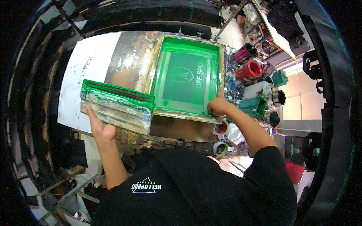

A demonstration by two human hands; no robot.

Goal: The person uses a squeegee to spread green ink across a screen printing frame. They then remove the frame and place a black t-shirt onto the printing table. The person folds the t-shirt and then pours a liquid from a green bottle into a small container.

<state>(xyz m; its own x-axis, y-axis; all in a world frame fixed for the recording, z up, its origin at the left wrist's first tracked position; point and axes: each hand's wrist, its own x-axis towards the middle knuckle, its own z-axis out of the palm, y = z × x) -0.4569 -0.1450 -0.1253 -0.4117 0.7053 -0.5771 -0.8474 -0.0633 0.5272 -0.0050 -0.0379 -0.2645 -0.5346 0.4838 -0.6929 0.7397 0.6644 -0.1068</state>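
The left hand [103,129] is clamped on the ink-coated squeegee [117,110] at the near left of the green screen frame [154,63], the right hand [218,106] curls at its near right corner, grip indeterminable; the step appears to be squeegee handling, calling next for level support.

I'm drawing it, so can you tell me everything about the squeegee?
The squeegee is wide and boxy, with a pale, stained, wood-looking handle and wet-looking green ink along its upper edge. The left hand grips its lower left. Its right end sits lower in the picture, beside the screen frame; whether they touch is unclear.
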